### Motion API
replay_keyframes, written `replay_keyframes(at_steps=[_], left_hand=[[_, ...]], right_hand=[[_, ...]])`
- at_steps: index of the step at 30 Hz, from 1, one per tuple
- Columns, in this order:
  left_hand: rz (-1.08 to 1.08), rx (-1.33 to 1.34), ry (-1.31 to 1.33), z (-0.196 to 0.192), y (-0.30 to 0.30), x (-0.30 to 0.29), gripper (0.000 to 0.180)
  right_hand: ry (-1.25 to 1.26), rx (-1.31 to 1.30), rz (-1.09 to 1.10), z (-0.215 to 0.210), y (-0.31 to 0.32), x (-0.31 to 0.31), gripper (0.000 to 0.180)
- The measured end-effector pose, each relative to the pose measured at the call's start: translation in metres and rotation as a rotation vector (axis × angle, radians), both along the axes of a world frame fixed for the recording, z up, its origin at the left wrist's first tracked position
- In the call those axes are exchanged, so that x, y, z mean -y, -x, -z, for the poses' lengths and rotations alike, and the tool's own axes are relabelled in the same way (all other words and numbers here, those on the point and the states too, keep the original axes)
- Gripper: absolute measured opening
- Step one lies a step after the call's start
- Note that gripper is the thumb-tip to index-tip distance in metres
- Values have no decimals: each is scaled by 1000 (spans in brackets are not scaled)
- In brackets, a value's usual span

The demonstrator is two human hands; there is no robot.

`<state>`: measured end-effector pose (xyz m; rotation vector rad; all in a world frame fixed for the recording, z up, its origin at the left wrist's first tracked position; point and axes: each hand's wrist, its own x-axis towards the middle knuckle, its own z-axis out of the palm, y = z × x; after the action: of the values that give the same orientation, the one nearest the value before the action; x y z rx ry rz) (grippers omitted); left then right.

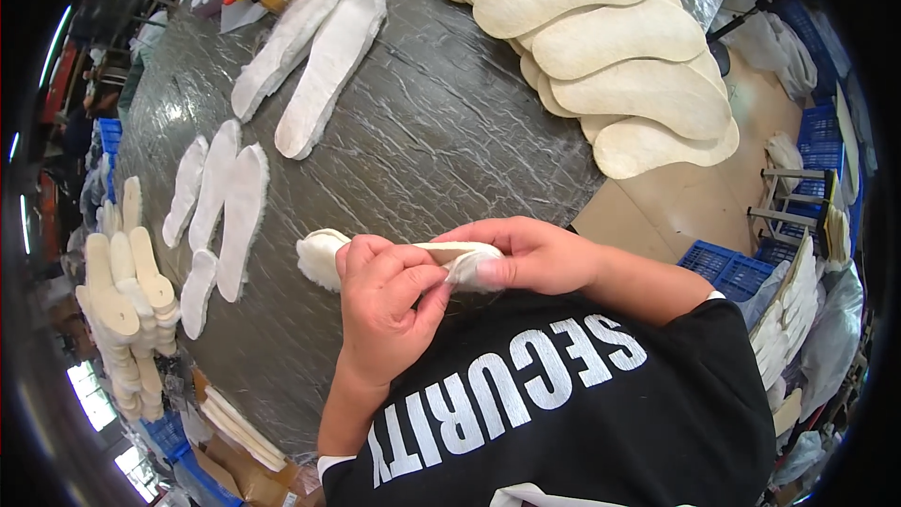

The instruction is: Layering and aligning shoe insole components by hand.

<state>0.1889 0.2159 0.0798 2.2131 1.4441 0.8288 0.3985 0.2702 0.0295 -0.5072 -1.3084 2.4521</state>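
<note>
Both hands [450,272] pinch insole [324,253] at table [441,131] edge

A single view looks steeply down from the person's head, close over the chest and both hands [450,272] at lower centre of the frame; the grey table [441,131] fills the middle and upper left, bending toward the rim. The floor [676,207] shows at right; dark fisheye corners ring the whole picture.
</note>
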Motion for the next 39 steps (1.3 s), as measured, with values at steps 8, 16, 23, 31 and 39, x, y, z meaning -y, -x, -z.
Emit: replay_keyframes(at_steps=[8,16,23,31,39], left_hand=[[-155,113,64,-2,-7,-1,17],[-177,109,135,-2,0,-2,12],[-121,95,123,-7,-2,-4,15],[-38,10,51,1,2,-1,19],[-14,120,168,4,8,-4,16]], right_hand=[[254,-66,114,23,17,6,47],[120,-86,123,19,21,8,44],[250,-177,136,21,22,6,42],[333,-78,173,23,25,3,27],[26,113,201,21,23,1,24]])
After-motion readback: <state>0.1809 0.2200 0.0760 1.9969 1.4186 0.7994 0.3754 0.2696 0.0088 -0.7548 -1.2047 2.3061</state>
